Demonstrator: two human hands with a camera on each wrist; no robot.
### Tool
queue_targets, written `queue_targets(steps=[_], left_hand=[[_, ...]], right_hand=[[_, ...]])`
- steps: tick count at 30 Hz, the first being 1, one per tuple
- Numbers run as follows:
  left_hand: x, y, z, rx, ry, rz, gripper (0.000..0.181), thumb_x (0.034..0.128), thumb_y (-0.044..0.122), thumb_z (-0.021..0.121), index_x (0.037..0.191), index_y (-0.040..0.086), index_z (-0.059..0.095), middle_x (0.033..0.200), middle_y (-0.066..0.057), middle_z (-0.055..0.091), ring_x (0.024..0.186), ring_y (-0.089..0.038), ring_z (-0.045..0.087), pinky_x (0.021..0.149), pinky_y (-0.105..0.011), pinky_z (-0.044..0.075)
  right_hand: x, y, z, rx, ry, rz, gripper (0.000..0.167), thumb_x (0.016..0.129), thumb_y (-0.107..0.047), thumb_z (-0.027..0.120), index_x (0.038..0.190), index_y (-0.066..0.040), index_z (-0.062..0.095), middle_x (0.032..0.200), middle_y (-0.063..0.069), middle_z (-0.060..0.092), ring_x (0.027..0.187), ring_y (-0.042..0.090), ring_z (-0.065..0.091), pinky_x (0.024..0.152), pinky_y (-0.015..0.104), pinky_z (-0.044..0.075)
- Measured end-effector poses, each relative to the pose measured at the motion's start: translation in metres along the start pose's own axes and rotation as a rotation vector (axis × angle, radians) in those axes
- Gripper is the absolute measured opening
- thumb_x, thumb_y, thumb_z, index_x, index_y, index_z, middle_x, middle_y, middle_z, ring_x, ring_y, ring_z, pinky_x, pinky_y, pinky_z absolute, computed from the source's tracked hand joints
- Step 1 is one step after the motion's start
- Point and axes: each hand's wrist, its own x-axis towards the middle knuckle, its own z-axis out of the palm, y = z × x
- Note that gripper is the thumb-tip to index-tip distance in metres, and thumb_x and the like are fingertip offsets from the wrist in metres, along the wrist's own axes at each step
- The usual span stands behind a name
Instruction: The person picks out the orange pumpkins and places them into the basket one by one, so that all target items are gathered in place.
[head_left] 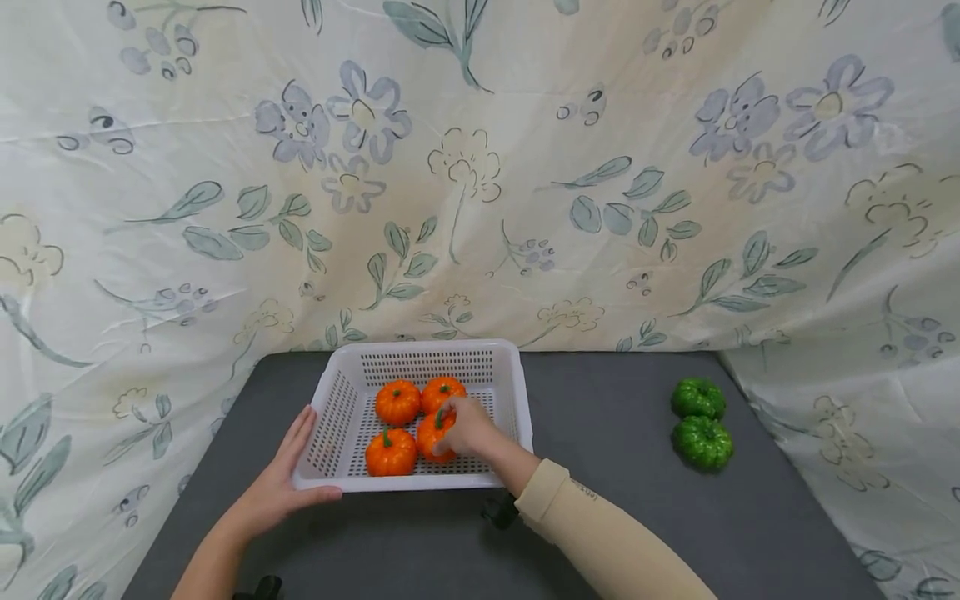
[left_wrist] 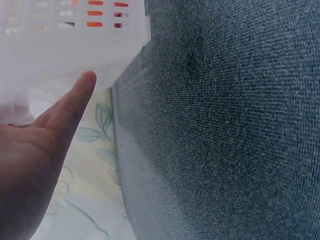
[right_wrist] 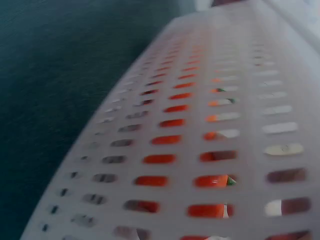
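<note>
A white perforated plastic basket (head_left: 408, 482) stands on the dark table with several small orange pumpkins inside. My right hand (head_left: 472, 429) reaches over the basket's right front and grips the front right pumpkin (head_left: 429, 435) with thumb and fingers. Close to it sit the front left pumpkin (head_left: 391, 454), the back left pumpkin (head_left: 398, 402) and the back right pumpkin (head_left: 442, 390). At the basket's front left corner, my left hand (head_left: 281, 487) rests with straight fingers along the outer side and its thumb by the front rim. In the right wrist view the basket wall (right_wrist: 190, 145) hides that hand.
Two shiny green ribbed vegetables (head_left: 701, 421), peppers or small pumpkins, lie on the right of the grey table (head_left: 600, 450). A flowered cloth (head_left: 480, 208) hangs behind the table and along its sides.
</note>
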Motion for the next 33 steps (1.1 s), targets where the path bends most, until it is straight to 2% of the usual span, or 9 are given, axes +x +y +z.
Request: queue_targets(steps=[6, 11, 20, 27, 30, 33], left_hand=[[0.0, 0.001, -0.001, 0.007, 0.005, 0.0, 0.124, 0.075, 0.024, 0.088, 0.164, 0.019, 0.001, 0.17, -0.007, -0.014, 0.149, -0.052, 0.003, 0.106, -0.079, 0.015], [0.0, 0.002, -0.001, 0.008, 0.002, -0.004, 0.124, 0.0749, 0.023, 0.088, 0.164, 0.019, 0.001, 0.17, -0.008, -0.014, 0.149, -0.051, 0.002, 0.106, -0.079, 0.013], [0.002, 0.001, -0.002, 0.01, -0.005, 0.0, 0.125, 0.0749, 0.022, 0.088, 0.164, 0.018, 0.001, 0.17, -0.007, -0.014, 0.149, -0.052, 0.0, 0.106, -0.079, 0.012], [0.001, -0.002, -0.005, 0.033, -0.019, 0.01, 0.125, 0.075, 0.022, 0.088, 0.163, 0.014, -0.001, 0.169, -0.011, -0.014, 0.149, -0.053, -0.002, 0.106, -0.08, 0.011], [0.001, -0.003, -0.007, 0.039, -0.028, 0.009, 0.124, 0.076, 0.022, 0.087, 0.163, 0.014, -0.002, 0.169, -0.013, -0.015, 0.149, -0.054, -0.002, 0.105, -0.08, 0.012], [0.0, -0.001, -0.011, 0.026, -0.042, 0.011, 0.121, 0.0783, 0.021, 0.084, 0.163, 0.014, -0.001, 0.169, -0.013, -0.015, 0.149, -0.054, -0.003, 0.106, -0.08, 0.011]], right_hand=[[0.001, 0.0, 0.003, -0.074, -0.017, 0.001, 0.049, 0.066, -0.007, 0.094, 0.103, -0.01, 0.063, 0.111, 0.009, 0.056, 0.097, 0.026, 0.051, 0.084, 0.041, 0.05], [0.003, 0.001, 0.004, -0.085, -0.042, -0.001, 0.047, 0.065, -0.009, 0.095, 0.098, -0.012, 0.062, 0.107, 0.006, 0.058, 0.093, 0.024, 0.051, 0.076, 0.037, 0.049], [0.001, 0.001, 0.0, 0.011, -0.037, 0.016, 0.051, 0.066, -0.009, 0.094, 0.108, -0.016, 0.065, 0.126, 0.01, 0.06, 0.102, 0.025, 0.052, 0.085, 0.042, 0.05], [-0.007, -0.003, -0.013, 0.037, -0.029, -0.027, 0.061, 0.071, -0.014, 0.093, 0.124, -0.014, 0.064, 0.138, 0.012, 0.057, 0.116, 0.028, 0.056, 0.094, 0.046, 0.051], [-0.011, -0.006, -0.022, 0.044, -0.009, -0.051, 0.059, 0.074, -0.017, 0.091, 0.127, -0.014, 0.064, 0.144, 0.013, 0.054, 0.118, 0.029, 0.055, 0.093, 0.046, 0.051], [-0.017, -0.007, -0.034, 0.075, 0.002, -0.067, 0.053, 0.081, -0.026, 0.086, 0.128, -0.015, 0.063, 0.146, 0.015, 0.053, 0.111, 0.03, 0.055, 0.085, 0.045, 0.05]])
